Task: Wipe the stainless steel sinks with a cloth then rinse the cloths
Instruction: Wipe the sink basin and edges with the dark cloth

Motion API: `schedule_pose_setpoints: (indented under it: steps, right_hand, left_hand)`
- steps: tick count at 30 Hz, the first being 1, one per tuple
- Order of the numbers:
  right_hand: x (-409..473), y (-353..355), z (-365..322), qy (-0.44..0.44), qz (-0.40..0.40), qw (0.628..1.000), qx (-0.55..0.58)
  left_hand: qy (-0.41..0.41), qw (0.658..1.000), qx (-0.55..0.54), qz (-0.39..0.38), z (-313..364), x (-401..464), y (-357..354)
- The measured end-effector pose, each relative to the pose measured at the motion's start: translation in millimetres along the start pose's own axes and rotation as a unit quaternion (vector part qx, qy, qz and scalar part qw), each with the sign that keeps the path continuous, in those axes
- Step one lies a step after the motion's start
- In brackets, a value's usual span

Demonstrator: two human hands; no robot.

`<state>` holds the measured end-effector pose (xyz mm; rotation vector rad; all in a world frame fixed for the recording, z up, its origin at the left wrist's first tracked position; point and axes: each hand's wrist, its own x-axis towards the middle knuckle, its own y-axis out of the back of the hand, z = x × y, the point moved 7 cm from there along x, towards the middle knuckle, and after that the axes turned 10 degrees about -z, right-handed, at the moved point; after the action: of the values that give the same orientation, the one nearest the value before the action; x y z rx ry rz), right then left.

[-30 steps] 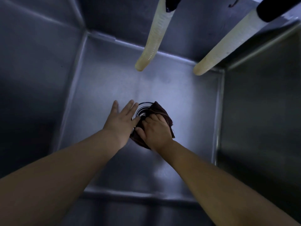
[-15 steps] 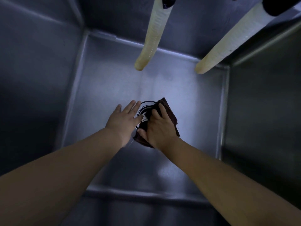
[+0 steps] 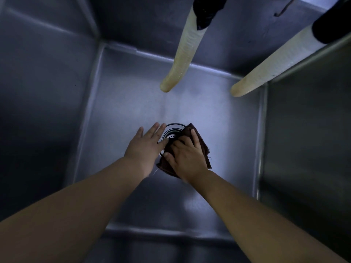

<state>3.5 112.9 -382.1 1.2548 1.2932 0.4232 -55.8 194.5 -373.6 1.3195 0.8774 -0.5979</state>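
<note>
I look down into a deep stainless steel sink (image 3: 123,103). At the middle of its floor lies the round drain strainer (image 3: 171,133), partly covered by a dark brown cloth (image 3: 201,143). My right hand (image 3: 185,156) presses down on the cloth, the index finger stretched forward and the other fingers bent into the fabric at the drain's right edge. My left hand (image 3: 145,147) lies flat with straight fingers on the sink floor just left of the drain, its thumb touching the cloth's edge.
Two cream-coloured hoses hang down over the sink, one (image 3: 182,54) at the centre and one (image 3: 269,67) at the right, both with black upper ends. Steep steel walls enclose the basin on every side (image 3: 303,149).
My right hand has shifted the cloth slightly over the drain and stretched its index finger forward. The left hand stays flat beside the drain.
</note>
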Motion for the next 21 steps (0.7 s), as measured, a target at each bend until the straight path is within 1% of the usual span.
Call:
schedule_pose_setpoints:
  steps: [6,9,13,18,21]
  right_hand:
    - [5,-4,-4,-0.022,-0.022,0.999,-0.019]
    - [6,-5,-1,0.001,-0.038,0.999,-0.024]
    - [0,0,4,0.043,-0.042,0.998,-0.023]
    - [-4,8,9,0.103,-0.067,0.983,-0.136]
    - [-4,10,10,0.119,-0.08,0.976,-0.166]
  left_hand:
    - [-0.004,1.0,-0.011,0.006,3,-1,2]
    - [-0.003,1.0,-0.024,0.011,5,-1,4]
    - [0.003,1.0,-0.005,0.009,6,-2,3]
    - [0.004,1.0,-0.011,0.01,5,-1,1]
    - [0.005,1.0,-0.016,0.011,4,0,1]
